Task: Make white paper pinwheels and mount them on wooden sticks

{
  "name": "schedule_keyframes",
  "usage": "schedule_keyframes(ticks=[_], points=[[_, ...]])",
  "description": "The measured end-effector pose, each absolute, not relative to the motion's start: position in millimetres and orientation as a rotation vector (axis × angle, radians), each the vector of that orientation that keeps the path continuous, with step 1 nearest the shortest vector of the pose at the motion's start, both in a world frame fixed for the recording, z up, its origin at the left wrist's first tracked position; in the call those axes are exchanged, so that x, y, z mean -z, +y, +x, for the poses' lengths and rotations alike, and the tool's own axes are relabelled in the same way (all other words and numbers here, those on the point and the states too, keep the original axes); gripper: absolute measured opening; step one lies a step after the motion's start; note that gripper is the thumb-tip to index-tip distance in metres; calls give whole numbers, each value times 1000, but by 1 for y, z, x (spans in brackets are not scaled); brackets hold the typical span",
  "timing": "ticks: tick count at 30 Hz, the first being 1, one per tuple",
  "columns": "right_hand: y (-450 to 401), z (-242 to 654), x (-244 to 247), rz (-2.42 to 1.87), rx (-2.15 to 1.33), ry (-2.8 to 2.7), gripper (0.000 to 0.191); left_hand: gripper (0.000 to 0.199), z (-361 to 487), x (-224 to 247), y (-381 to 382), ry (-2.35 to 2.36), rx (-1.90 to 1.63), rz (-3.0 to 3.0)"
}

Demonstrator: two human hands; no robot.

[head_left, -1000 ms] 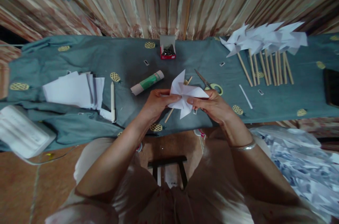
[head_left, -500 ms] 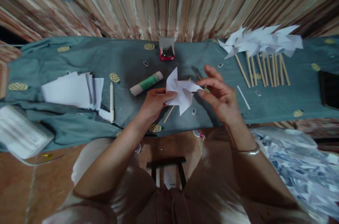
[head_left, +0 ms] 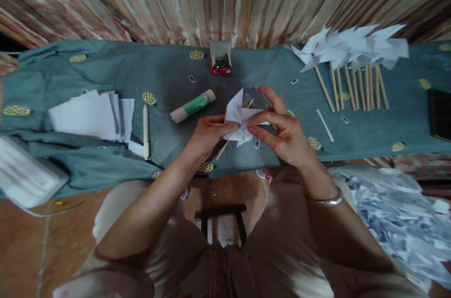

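A white paper pinwheel (head_left: 235, 111) is held between both hands over the cloth. My left hand (head_left: 210, 134) pinches its left side, thumb on top near the centre. The thumb and index finger of my right hand (head_left: 278, 131) are closed on the pinwheel's right side close to the centre, with the other fingers raised. Partly hidden beneath lies a thin wooden stick (head_left: 222, 150). A green and white glue stick (head_left: 193, 105) lies to the left of the pinwheel, and behind it stands an open red box (head_left: 221, 70) of small dark items.
Finished pinwheels (head_left: 352, 51) on sticks lie at the back right. Paper sheets (head_left: 84, 117) and a white pen-like tool (head_left: 145, 131) are at left, near a white device (head_left: 31, 171). A bag of folded paper (head_left: 398, 227) sits at lower right, below a dark object (head_left: 440, 114).
My right hand has moved left, bringing the pinwheel's right blade in toward the centre. My left hand still holds the paper. The view has shifted slightly.
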State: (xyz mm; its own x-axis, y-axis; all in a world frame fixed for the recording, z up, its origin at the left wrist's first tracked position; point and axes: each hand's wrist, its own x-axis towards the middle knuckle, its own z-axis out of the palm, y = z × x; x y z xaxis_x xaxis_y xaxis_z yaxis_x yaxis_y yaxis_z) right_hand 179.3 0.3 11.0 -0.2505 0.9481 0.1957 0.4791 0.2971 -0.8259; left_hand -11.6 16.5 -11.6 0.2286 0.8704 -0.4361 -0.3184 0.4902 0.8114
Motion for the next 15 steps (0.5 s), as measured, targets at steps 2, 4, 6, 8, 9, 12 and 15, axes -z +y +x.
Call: schedule_keyframes(ticks=[2, 4, 6, 8, 9, 12, 15], points=[[-1, 177, -11, -1274, -827, -1860, 12, 21, -11, 12, 16, 1031, -910, 654], [-2, 174, -10, -1279, -804, -1862, 11, 21, -10, 13, 16, 1035, -921, 658], [-3, 172, -9, -1288, -766, -1867, 11, 21, -9, 14, 15, 1039, -932, 667], [-3, 171, -6, -1292, -721, -1880, 11, 21, -8, 13, 14, 1047, -940, 680], [-3, 170, -5, -1288, -700, -1888, 11, 21, -8, 13, 14, 1049, -938, 687], [-2, 171, -1, -1258, -666, -1910, 12, 23, -8, 12, 13, 1050, -928, 711], [-2, 172, 2, -1243, -671, -1914, 11, 23, -8, 11, 13, 1046, -933, 717]])
